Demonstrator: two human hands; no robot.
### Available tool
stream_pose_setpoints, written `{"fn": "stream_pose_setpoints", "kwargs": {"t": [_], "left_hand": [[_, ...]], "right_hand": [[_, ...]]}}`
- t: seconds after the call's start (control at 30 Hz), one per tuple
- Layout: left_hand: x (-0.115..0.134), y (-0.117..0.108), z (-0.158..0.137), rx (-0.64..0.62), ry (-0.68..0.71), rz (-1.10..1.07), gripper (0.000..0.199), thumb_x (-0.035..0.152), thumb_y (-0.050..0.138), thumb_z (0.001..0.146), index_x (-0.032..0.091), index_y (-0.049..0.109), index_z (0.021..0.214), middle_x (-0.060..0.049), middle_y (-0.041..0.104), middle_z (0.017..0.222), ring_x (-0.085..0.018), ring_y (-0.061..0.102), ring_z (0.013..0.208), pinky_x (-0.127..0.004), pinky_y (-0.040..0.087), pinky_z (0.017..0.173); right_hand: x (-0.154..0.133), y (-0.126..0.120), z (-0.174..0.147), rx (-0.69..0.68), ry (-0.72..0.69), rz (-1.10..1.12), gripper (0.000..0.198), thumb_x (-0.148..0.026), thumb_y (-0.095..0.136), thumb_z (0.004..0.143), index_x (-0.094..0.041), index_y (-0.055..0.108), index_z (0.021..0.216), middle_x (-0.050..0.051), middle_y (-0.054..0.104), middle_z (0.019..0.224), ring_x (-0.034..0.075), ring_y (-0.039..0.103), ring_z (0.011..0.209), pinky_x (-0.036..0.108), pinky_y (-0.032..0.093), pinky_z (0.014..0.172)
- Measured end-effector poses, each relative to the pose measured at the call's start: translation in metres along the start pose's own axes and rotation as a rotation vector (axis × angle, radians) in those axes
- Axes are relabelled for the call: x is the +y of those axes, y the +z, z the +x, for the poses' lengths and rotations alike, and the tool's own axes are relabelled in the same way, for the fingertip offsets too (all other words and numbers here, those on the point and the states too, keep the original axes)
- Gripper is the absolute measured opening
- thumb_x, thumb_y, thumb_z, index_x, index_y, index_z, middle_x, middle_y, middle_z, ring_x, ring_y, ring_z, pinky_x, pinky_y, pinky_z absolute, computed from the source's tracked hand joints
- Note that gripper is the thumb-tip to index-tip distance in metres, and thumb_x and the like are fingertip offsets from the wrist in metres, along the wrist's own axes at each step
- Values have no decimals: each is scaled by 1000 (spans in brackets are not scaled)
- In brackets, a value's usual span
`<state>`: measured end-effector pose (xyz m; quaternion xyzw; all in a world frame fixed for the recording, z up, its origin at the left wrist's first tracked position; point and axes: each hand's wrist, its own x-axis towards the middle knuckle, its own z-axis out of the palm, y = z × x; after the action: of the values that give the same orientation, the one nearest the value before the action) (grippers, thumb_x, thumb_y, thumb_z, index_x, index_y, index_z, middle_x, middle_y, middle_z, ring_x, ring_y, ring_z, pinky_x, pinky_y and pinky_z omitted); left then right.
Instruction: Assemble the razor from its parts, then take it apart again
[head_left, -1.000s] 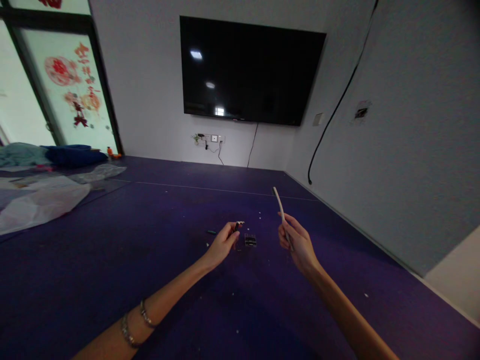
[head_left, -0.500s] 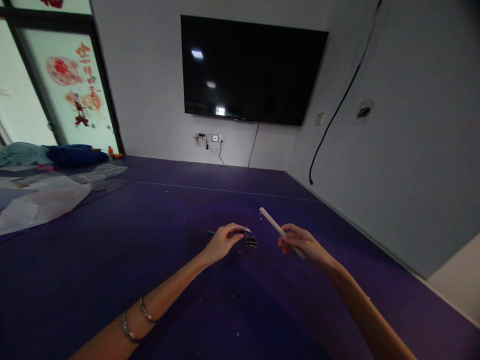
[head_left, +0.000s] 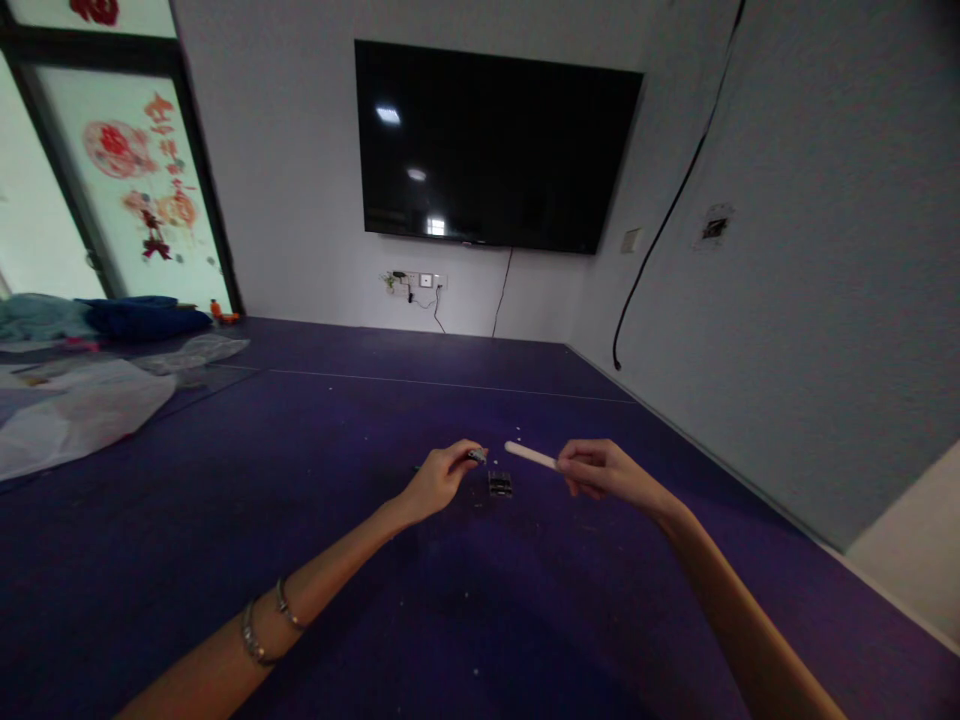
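Note:
My left hand [head_left: 435, 478] pinches a small silvery-grey piece [head_left: 477, 455] between thumb and fingertips, its kind too small to make out. The tip of a dark, thin thing pokes out behind that hand; most of it is hidden. In my right hand [head_left: 606, 468] is a slim white stick with a rounded end [head_left: 531, 455], pointing left toward the silvery piece, with a gap between them. A small black boxy object [head_left: 499, 484] sits on the purple mat [head_left: 450, 620] between and just below the two hands.
White crumbs dot the mat. Clear plastic sheeting [head_left: 82, 405] and folded dark blue cloth [head_left: 146, 316] lie at the left. A television [head_left: 495, 150] hangs on the far wall above sockets [head_left: 425, 281]. A black cable [head_left: 664, 225] dangles down the right wall.
My left hand has drawn slightly left, lifting the silvery piece away from the black object. The white stick has swung flatter and its tip has moved lower, toward my left hand.

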<state>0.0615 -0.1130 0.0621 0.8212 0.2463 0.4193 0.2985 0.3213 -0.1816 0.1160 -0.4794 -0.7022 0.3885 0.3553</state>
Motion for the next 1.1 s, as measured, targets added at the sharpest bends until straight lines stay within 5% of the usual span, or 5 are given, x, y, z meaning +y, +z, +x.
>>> {"fn": "stream_pose_setpoints", "kwargs": {"t": [0.5,1.1], "left_hand": [[18,6,-6,-5,-18,-17,23,18,43,86,18,59,102,-7,65,103,-18,59,97,-31,43,85],[18,-1,-9,-65,81,0,24,21,38,88,19,58,100,-9,63,108,-18,58,98,-31,42,85]], "right_hand": [[-1,25,3,-68,-47,-122,23,-40,62,73,-18,64,71,0,62,56,9,50,46,19,33,42],[-5,21,0,-59,-102,-145,21,-39,62,73,-19,65,70,1,63,58,12,55,53,23,39,51]]}}
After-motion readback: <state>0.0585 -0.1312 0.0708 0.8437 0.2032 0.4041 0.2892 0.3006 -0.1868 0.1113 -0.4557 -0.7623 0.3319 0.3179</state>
